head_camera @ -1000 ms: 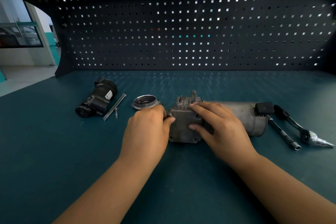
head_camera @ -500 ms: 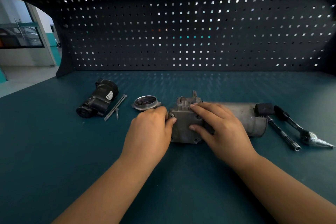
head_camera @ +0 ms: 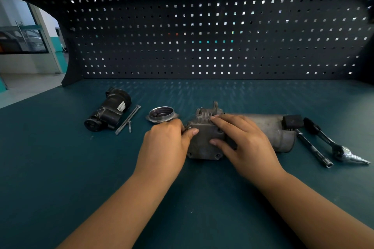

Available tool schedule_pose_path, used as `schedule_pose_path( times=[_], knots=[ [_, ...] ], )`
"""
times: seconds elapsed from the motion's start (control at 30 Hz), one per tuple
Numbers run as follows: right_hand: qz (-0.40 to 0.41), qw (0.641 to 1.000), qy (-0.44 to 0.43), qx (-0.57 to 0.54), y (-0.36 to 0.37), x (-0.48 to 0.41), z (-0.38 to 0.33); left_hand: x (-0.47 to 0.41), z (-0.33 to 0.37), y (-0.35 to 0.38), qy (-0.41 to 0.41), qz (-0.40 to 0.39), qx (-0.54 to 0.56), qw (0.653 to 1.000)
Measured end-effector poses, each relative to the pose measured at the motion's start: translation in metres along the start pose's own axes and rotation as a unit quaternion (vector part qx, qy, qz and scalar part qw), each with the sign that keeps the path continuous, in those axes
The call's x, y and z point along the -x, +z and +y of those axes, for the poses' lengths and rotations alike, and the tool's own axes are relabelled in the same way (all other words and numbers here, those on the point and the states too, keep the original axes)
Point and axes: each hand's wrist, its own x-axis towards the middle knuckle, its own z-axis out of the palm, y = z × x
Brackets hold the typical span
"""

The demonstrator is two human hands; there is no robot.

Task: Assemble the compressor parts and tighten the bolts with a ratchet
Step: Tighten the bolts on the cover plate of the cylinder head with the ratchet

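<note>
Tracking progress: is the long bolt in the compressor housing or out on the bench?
Out: the long bolt lies loose on the bench beside the black motor, apart from the housing.

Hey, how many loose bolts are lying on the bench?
2: a long bolt lying beside the black motor, and a short bolt just right of its near end. The left hand may hide another at the grey housing.

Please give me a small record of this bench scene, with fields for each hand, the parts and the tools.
left hand: grips left corner of compressor housing
right hand: rests open on top of the housing
loose parts: black motor, metal ring, long bolt, short bolt
tools: ratchet, extension bar, both right of housing, untouched
</note>
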Motion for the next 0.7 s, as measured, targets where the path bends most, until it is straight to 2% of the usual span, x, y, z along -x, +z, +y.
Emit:
schedule_pose_path(
  times=[0.2,0.7],
  knots=[
    [0.002,1.0,0.001,-0.001,0.0009,0.0005,0.0006,0.0012,-0.0006,0.0001,0.018,0.004,-0.024,1.0],
    [0.002,1.0,0.002,0.0,0.0001,0.0002,-0.0004,0.0046,0.0019,-0.0012,0.028,0.038,-0.003,0.999]
  ],
)
